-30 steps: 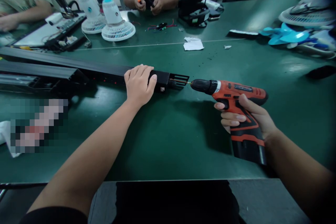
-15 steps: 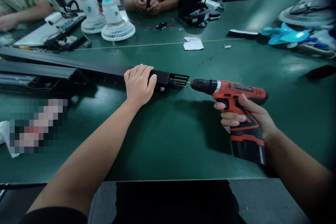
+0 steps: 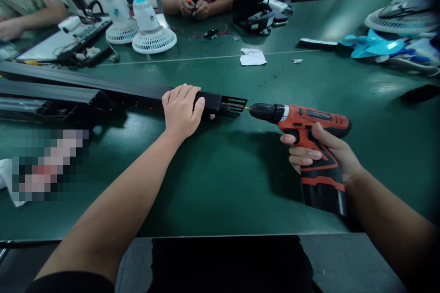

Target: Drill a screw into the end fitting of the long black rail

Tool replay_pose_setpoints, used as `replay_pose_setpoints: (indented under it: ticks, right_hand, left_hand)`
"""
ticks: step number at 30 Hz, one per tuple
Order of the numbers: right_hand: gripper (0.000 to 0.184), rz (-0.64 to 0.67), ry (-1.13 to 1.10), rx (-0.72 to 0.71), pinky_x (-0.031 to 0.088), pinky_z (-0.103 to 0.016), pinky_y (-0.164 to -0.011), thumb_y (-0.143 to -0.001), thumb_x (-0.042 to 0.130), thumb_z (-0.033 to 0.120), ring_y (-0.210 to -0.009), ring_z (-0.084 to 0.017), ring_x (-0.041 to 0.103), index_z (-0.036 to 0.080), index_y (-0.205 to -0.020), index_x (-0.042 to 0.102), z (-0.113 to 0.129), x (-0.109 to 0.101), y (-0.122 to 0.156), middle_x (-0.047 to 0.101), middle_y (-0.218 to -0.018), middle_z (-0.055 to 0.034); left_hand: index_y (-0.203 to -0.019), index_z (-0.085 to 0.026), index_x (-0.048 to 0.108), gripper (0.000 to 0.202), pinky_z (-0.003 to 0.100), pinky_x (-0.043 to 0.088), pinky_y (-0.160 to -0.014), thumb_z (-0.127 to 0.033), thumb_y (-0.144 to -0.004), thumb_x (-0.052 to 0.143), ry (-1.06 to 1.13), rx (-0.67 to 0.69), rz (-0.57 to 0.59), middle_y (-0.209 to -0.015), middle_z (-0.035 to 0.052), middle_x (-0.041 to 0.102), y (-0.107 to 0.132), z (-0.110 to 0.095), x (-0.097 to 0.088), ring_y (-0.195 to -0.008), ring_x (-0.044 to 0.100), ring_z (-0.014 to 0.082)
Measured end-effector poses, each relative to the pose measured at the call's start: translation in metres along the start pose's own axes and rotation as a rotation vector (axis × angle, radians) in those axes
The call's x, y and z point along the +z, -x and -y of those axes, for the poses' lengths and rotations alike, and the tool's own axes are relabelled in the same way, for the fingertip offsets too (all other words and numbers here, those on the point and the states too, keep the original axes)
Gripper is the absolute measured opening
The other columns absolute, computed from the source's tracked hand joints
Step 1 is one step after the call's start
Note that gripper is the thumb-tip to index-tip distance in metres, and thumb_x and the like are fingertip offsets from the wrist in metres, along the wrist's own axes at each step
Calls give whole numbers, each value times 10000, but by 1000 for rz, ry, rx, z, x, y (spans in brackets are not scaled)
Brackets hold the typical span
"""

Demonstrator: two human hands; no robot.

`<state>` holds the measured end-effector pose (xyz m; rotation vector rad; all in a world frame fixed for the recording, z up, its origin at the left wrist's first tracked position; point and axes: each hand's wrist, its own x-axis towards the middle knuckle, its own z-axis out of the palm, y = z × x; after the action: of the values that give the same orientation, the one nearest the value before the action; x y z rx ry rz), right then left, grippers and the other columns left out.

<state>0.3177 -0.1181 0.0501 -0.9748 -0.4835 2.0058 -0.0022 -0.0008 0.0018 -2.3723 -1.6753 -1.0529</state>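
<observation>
My left hand [image 3: 182, 110] is wrapped over a long black rectangular housing [image 3: 144, 96] lying on the green table, close to its right end. That end carries a slotted black piece [image 3: 235, 104]. My right hand [image 3: 326, 151] grips an orange and black cordless drill [image 3: 314, 119] by its handle, the index finger at the trigger. The drill's chuck [image 3: 264, 111] points left, and its thin bit reaches into the slotted end. Whether the bit's tip touches a screw inside cannot be made out.
More black profiles [image 3: 48, 96] lie at the left. Two white fans [image 3: 154, 39] stand face down at the back left. A piece of white paper [image 3: 252, 57] and blue fan blades [image 3: 373, 45] lie farther off. Across the table, a co-worker's hands [image 3: 194, 8] hold a small orange-tipped item.
My hands, the housing and the drill stay almost in place. The co-worker's hands across the table have shifted slightly with the orange-tipped item.
</observation>
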Motion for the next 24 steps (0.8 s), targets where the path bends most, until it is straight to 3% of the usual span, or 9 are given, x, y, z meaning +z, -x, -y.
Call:
replay_pose_setpoints:
  ticks: [18, 24]
  right_hand:
    - [375, 88, 58, 34, 366, -102, -393, -764, 335, 598, -414, 20, 169, 262, -893, 442, 1, -5, -1, 265, -445, 129]
    - [397, 59, 58, 30, 347, -107, -384, -779, 297, 587, -419, 21, 140, 245, -898, 458, 1, -8, -2, 228, -439, 132]
  left_hand:
    - [-1429, -285, 782, 502, 572, 390, -1346, -465, -1181, 384, -3, -1, 22, -1532, 104, 828, -1, -1, -1, -1583, 650, 391]
    - [-1427, -274, 783, 525, 575, 382, -1351, -469, -1167, 371, 4, -13, 25, -1534, 110, 827, -1, -3, -3, -1587, 646, 392]
